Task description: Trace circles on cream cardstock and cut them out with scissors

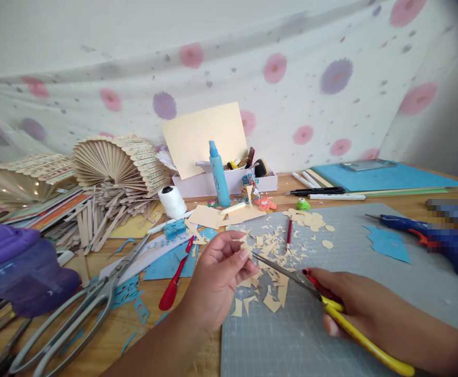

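Observation:
My left hand (pixel 219 269) pinches a small cream paper piece (pixel 245 247) between thumb and fingertips above the grey cutting mat (pixel 370 293). My right hand (pixel 350 303) grips scissors (pixel 291 273) with red and yellow handles, and their blade tips point at the paper piece. Several cream paper scraps (pixel 270 293) lie scattered on the mat below both hands. Cream cut-out ovals (pixel 309 220) sit farther back on the mat.
Large metal shears (pixel 83 309) and a red-handled knife (pixel 174 285) lie left on the wooden table. A purple container (pixel 17 267) stands at far left. Behind are a blue glue bottle (pixel 219 175), a white thread spool (pixel 171 201), a white box (pixel 229 180), stick fans (pixel 111 162) and a blue glue gun (pixel 428 235).

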Demonstrator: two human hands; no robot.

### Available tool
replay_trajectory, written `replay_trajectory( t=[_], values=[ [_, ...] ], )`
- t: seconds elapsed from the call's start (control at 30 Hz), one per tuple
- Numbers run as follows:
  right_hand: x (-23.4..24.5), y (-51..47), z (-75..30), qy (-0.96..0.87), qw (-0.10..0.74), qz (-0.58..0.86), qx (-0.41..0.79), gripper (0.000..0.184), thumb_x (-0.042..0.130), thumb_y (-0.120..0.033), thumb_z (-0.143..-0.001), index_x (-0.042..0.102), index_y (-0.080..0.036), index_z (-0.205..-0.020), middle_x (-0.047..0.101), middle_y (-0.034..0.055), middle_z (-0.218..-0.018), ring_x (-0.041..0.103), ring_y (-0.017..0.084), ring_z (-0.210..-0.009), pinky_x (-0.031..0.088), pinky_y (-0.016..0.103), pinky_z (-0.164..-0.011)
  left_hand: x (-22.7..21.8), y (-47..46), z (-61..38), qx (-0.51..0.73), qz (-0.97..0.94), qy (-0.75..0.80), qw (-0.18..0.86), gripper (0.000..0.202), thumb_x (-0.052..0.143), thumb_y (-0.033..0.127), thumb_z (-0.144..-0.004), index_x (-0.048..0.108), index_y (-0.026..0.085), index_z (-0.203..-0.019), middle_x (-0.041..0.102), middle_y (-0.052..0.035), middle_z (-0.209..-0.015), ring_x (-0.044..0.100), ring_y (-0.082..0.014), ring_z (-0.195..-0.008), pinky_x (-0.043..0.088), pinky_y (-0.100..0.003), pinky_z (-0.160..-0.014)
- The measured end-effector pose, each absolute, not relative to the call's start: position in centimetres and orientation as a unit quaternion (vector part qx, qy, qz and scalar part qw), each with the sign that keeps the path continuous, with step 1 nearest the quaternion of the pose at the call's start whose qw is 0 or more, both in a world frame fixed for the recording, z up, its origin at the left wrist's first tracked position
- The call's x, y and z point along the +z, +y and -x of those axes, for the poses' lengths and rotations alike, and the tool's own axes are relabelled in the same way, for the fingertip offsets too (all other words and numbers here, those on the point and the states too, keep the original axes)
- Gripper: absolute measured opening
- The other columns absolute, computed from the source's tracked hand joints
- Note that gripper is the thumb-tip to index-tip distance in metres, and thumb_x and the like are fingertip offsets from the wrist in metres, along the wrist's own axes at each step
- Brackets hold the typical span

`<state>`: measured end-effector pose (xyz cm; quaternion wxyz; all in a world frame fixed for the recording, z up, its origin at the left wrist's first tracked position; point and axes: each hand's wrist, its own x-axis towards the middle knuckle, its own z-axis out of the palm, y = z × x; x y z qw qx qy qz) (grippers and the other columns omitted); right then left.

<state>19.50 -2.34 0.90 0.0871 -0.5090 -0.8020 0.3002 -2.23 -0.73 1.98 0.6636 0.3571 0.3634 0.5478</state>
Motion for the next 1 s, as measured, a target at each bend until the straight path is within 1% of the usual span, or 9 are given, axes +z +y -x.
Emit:
replay_trajectory(
  t=[0.03,0.1,0.17,0.27,0.5,0.63,0.7,0.87,1.0],
  values=[
    [0.8,-2.3,-19.5,-0.801,0.091,0.509,0.302,0.026,0.051,-0.043,-0.075,0.057,-0.02,-0.083,0.062,0.0053,-0.075,0.055,0.021,-0.07,0.042,0.029,-0.067,2.0,-0.8,2.2,0.548,-0.349,0.36,0.669,0.025,0.069,0.016,-0.062,0.055,0.018,-0.083,0.057,0.0069,-0.063,0.056,-0.0044,-0.055,0.048,-0.019,-0.06],
    [0.7,-2.3,-19.6,-0.798,0.103,0.51,0.305,0.025,0.051,-0.043,-0.075,0.057,-0.019,-0.081,0.062,0.005,-0.074,0.055,0.02,-0.069,0.042,0.029,-0.067,2.0,-0.8,2.1,0.545,-0.342,0.361,0.674,0.021,0.07,0.015,-0.061,0.057,0.016,-0.078,0.059,0.0057,-0.063,0.059,-0.0061,-0.059,0.05,-0.02,-0.064],
    [0.4,-2.2,-19.7,-0.794,0.111,0.512,0.31,0.025,0.051,-0.043,-0.074,0.057,-0.019,-0.08,0.062,0.0047,-0.073,0.055,0.021,-0.069,0.043,0.029,-0.068,2.0,-0.8,2.1,0.543,-0.342,0.366,0.674,0.018,0.071,0.015,-0.06,0.055,0.015,-0.069,0.06,0.0045,-0.059,0.062,-0.0087,-0.061,0.05,-0.02,-0.063],
    [0.3,-2.1,-19.8,-0.788,0.116,0.514,0.319,0.025,0.051,-0.043,-0.074,0.057,-0.019,-0.08,0.062,0.0046,-0.073,0.055,0.022,-0.072,0.043,0.031,-0.069,2.2,-0.7,2.1,0.547,-0.335,0.363,0.675,0.019,0.071,0.015,-0.059,0.054,0.014,-0.066,0.063,0.0033,-0.058,0.063,-0.0103,-0.061,0.051,-0.02,-0.061],
    [1.2,-2.1,-19.4,-0.771,0.091,0.483,0.405,0.014,0.046,-0.032,-0.074,0.055,-0.021,-0.073,0.064,0.0034,-0.074,0.057,0.022,-0.073,0.043,0.031,-0.067,2.1,-1.1,2.0,0.533,-0.333,0.362,0.688,0.02,0.071,0.018,-0.061,0.052,0.015,-0.068,0.064,0.0019,-0.061,0.064,-0.0122,-0.064,0.052,-0.021,-0.062],
    [1.2,-2.1,-19.2,-0.781,0.11,0.466,0.401,0.012,0.049,-0.03,-0.074,0.056,-0.021,-0.072,0.063,0.0023,-0.074,0.056,0.024,-0.082,0.042,0.033,-0.075,1.3,-0.9,1.8,0.516,-0.384,0.383,0.663,0.022,0.07,0.022,-0.062,0.051,0.015,-0.069,0.066,-0.0003,-0.064,0.065,-0.0143,-0.062,0.052,-0.023,-0.061],
    [1.0,-2.1,-19.2,-0.784,0.119,0.461,0.4,0.011,0.05,-0.03,-0.074,0.056,-0.021,-0.073,0.063,0.0018,-0.075,0.056,0.023,-0.084,0.041,0.032,-0.078,1.1,-0.9,1.7,0.515,-0.404,0.38,0.653,0.022,0.07,0.023,-0.063,0.051,0.015,-0.069,0.067,-0.0001,-0.064,0.065,-0.0142,-0.062,0.052,-0.023,-0.061],
    [1.1,-2.1,-19.2,-0.779,0.121,0.46,0.409,0.011,0.05,-0.027,-0.072,0.057,-0.021,-0.078,0.063,0.0013,-0.084,0.055,0.021,-0.081,0.042,0.029,-0.072,1.1,-1.1,1.5,0.526,-0.434,0.377,0.627,0.018,0.069,0.02,-0.064,0.052,0.014,-0.065,0.065,0.0014,-0.063,0.065,-0.0126,-0.062,0.052,-0.021,-0.062],
    [1.1,-2.1,-19.2,-0.784,0.115,0.46,0.4,0.014,0.048,-0.02,-0.07,0.058,-0.021,-0.078,0.064,0.0005,-0.083,0.056,0.019,-0.079,0.041,0.027,-0.069,1.1,-1.4,1.4,0.545,-0.446,0.363,0.611,0.017,0.068,0.017,-0.064,0.053,0.013,-0.059,0.062,0.004,-0.063,0.064,-0.0104,-0.061,0.054,-0.023,-0.064]
  ],
)
